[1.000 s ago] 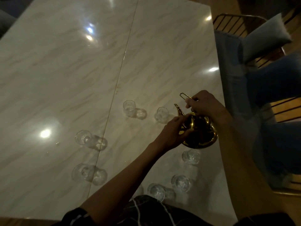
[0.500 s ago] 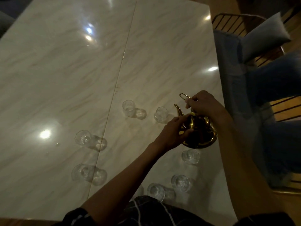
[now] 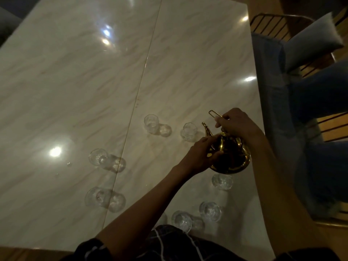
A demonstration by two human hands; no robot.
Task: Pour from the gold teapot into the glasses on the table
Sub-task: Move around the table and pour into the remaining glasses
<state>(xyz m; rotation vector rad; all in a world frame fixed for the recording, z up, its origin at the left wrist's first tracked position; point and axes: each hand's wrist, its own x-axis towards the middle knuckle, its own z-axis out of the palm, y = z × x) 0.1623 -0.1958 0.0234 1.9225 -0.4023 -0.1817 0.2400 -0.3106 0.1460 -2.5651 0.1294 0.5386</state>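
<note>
The right hand (image 3: 236,123) grips the thin wire handle on top of the shiny round gold teapot (image 3: 230,155). The left hand (image 3: 202,155) curls around the pot's side, just below the spout, and holds it steady.

To pour well, I think the pot should tip slowly, with its spout right over a glass, so nothing splashes on the shiny pale marble table (image 3: 94,81).

The teapot sits between both hands. The small clear glass (image 3: 188,131) nearest the spout stands just beyond the left hand's fingers. Another clear glass (image 3: 222,182) sits just under the pot, close to the right arm.
</note>
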